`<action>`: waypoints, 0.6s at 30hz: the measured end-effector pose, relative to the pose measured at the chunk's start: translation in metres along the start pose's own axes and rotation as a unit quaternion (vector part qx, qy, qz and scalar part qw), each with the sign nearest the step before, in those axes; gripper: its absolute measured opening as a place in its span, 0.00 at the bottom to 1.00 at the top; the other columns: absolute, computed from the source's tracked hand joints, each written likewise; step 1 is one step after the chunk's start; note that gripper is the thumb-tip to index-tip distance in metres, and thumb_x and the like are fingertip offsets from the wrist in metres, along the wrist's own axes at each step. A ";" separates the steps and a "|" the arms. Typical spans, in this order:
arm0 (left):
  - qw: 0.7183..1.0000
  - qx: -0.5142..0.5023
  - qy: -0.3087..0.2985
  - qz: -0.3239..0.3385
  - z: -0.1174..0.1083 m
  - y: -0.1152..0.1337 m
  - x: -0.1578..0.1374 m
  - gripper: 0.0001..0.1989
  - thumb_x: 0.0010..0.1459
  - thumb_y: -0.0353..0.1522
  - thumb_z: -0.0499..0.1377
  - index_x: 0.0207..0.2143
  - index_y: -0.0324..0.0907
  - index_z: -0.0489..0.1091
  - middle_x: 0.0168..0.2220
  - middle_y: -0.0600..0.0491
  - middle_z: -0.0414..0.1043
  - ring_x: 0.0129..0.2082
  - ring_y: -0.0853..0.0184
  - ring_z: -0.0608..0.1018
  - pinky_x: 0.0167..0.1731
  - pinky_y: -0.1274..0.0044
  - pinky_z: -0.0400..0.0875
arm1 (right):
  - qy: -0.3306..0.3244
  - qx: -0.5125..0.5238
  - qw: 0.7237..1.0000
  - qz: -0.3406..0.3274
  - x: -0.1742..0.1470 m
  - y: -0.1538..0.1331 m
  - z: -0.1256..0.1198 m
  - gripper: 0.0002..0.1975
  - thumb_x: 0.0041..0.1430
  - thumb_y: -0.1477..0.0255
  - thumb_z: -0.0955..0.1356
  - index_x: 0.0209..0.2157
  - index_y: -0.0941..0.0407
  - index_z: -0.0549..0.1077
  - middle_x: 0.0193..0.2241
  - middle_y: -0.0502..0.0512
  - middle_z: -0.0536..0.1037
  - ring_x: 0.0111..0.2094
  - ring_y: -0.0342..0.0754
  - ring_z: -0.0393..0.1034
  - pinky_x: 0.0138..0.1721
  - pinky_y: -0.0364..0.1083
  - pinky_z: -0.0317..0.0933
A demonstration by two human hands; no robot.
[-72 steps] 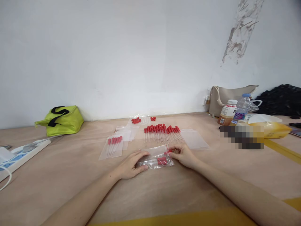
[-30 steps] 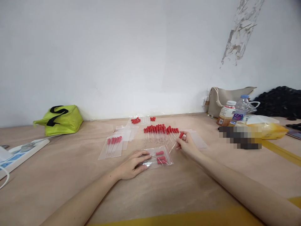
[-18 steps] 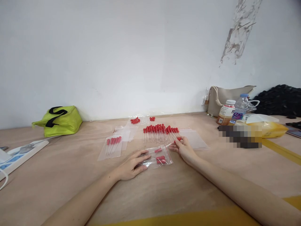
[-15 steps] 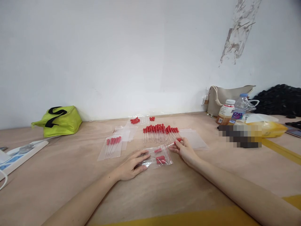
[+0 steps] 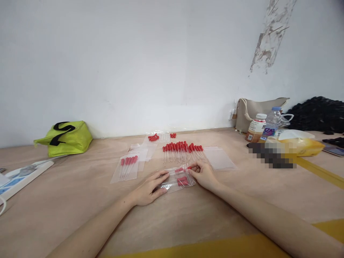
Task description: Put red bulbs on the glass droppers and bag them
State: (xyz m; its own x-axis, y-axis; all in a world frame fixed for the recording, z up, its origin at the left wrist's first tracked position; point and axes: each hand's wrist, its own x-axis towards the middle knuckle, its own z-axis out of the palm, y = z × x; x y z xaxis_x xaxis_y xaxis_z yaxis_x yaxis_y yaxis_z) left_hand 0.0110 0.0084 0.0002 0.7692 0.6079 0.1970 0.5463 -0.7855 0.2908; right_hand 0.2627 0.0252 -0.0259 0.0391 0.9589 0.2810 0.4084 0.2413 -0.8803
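Observation:
In the head view a clear zip bag (image 5: 174, 182) lies on the table with red-bulbed droppers inside, its mouth facing right. My left hand (image 5: 151, 188) holds the bag down at its left end, fingers and thumb on the plastic. A red-bulbed dropper is pinched in my right hand (image 5: 204, 175) at the bag's mouth; its tip points left into the bag and the fingers cover much of its bulb. Just beyond, a row of loose droppers (image 5: 180, 147) with red bulbs and clear stems lies side by side. A filled bag of droppers (image 5: 129, 161) rests left of my left hand.
Flat zip bags (image 5: 220, 158) lie right of the row, more bags (image 5: 139, 152) left of it. Red bulbs (image 5: 153, 137) lie near the wall. A green bag (image 5: 70, 138) and power strip (image 5: 29, 175) stand left; bottles (image 5: 256, 128) and a yellow packet (image 5: 307, 146) right.
My right hand has moved left to the bag's mouth, carrying the dropper into the opening. My left hand stays on the bag.

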 end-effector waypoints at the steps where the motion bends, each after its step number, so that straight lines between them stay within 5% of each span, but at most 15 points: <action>1: 1.000 0.001 0.001 0.000 0.000 0.000 0.000 0.24 0.60 0.37 0.48 0.58 0.46 0.49 0.58 0.49 0.50 0.56 0.61 0.57 0.54 0.68 0.54 | -0.018 -0.014 1.000 -0.008 -0.001 -0.001 0.000 0.08 0.44 0.67 0.67 0.26 0.57 0.71 0.21 0.51 0.73 0.23 0.44 0.67 0.26 0.44 0.63; 7: 1.000 -0.002 -0.001 0.000 -0.002 0.003 0.000 0.22 0.61 0.36 0.47 0.57 0.48 0.51 0.58 0.51 0.50 0.56 0.62 0.56 0.54 0.69 0.54 | -0.198 0.124 0.972 -0.015 -0.004 -0.002 0.002 0.13 0.52 0.67 0.59 0.36 0.56 0.71 0.31 0.53 0.76 0.28 0.45 0.71 0.31 0.46 0.64; 13: 1.000 0.002 -0.007 -0.002 -0.001 0.001 0.000 0.21 0.61 0.36 0.47 0.57 0.48 0.52 0.58 0.50 0.50 0.56 0.61 0.57 0.53 0.68 0.54 | 0.001 -0.136 0.990 -0.027 0.043 0.006 -0.025 0.07 0.46 0.75 0.63 0.30 0.58 0.71 0.29 0.54 0.75 0.30 0.43 0.69 0.32 0.41 0.61; 18: 1.000 0.014 -0.014 0.008 0.000 -0.002 -0.001 0.23 0.61 0.36 0.46 0.58 0.48 0.48 0.59 0.50 0.49 0.57 0.60 0.55 0.54 0.66 0.53 | 0.047 -0.247 0.968 0.024 0.095 0.012 -0.037 0.05 0.43 0.76 0.64 0.26 0.60 0.70 0.28 0.58 0.75 0.32 0.47 0.68 0.30 0.41 0.58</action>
State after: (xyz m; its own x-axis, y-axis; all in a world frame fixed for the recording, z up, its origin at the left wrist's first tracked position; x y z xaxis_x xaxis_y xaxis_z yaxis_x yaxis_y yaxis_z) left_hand 0.0096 0.0092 -0.0004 0.7869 0.5919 0.1744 0.5427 -0.7984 0.2609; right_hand 0.3052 0.1138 0.0048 0.1427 0.9435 0.2989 0.7888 0.0740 -0.6102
